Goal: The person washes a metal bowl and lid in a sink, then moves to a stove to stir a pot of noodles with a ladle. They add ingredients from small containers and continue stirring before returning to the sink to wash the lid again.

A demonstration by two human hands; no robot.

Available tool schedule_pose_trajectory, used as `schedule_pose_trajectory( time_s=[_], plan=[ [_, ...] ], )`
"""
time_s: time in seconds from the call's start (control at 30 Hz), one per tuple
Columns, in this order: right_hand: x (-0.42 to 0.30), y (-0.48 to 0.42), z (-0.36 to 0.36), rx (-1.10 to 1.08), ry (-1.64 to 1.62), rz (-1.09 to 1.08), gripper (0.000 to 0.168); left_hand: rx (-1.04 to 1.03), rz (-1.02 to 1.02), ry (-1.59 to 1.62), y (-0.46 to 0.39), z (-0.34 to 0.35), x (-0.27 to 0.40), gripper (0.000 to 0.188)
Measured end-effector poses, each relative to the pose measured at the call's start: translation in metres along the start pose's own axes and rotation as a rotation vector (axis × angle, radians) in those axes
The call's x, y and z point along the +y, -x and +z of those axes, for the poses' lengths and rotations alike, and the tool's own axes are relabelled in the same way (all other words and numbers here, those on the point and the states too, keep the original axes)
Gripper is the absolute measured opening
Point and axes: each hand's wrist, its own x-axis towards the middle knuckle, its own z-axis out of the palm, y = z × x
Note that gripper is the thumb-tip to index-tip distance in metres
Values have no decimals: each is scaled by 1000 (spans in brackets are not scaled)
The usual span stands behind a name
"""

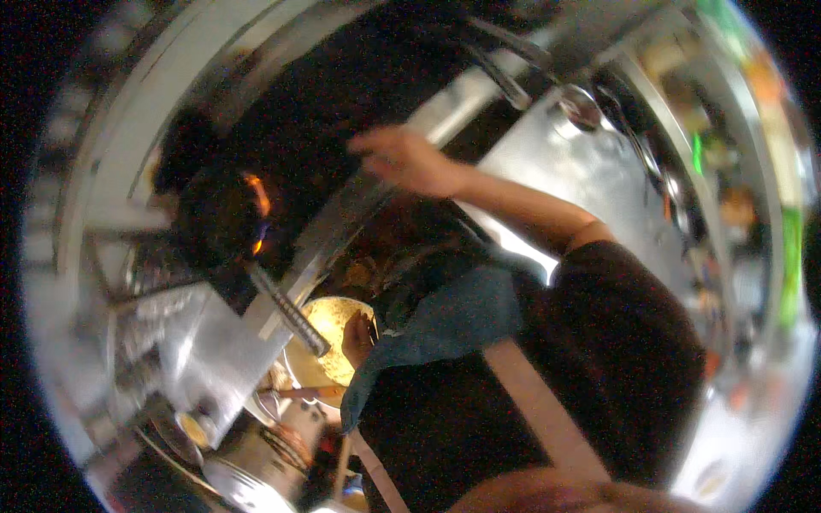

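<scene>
My right hand (407, 160) reaches out over the dark stove area, blurred, with its fingers partly apart and nothing visible in it. Lower and to the left, my left hand (359, 338) is at the rim of a round bowl (330, 365) with yellowish, speckled contents, close to my apron. It seems to grip the rim; its fingers are partly hidden. A dark round pan (215, 218) sits on the stove with orange flame at its edge. Its ribbed metal handle (292, 314) points towards the bowl. A utensil's wooden handle (314, 392) lies across the bowl's lower edge.
A shiny metal worktop (205, 353) adjoins the stove at the left. At the upper right, another metal surface (564, 160) holds a round metal vessel (579, 108). A metal handle (497, 77) juts over the stove's edge. Shelves with blurred items stand at the far right.
</scene>
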Motion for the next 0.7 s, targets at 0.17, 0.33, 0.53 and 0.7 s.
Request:
schedule_pose_trajectory(
  time_s=[0.17,0.33,0.53,0.7],
  plan=[
    [-12,140,-25,-28,-41,269,25,-242,149,-370,-17,19,38,26],
    [-15,221,-79,127,-4,623,22,-435,140,-215,-50,54,61,27],
    [45,320,-149,616,-475,825,21,-529,173,-301,-35,112,116,28],
    [99,366,-232,1081,-650,1082,18,-589,231,-403,-26,128,78,29]
  ],
)
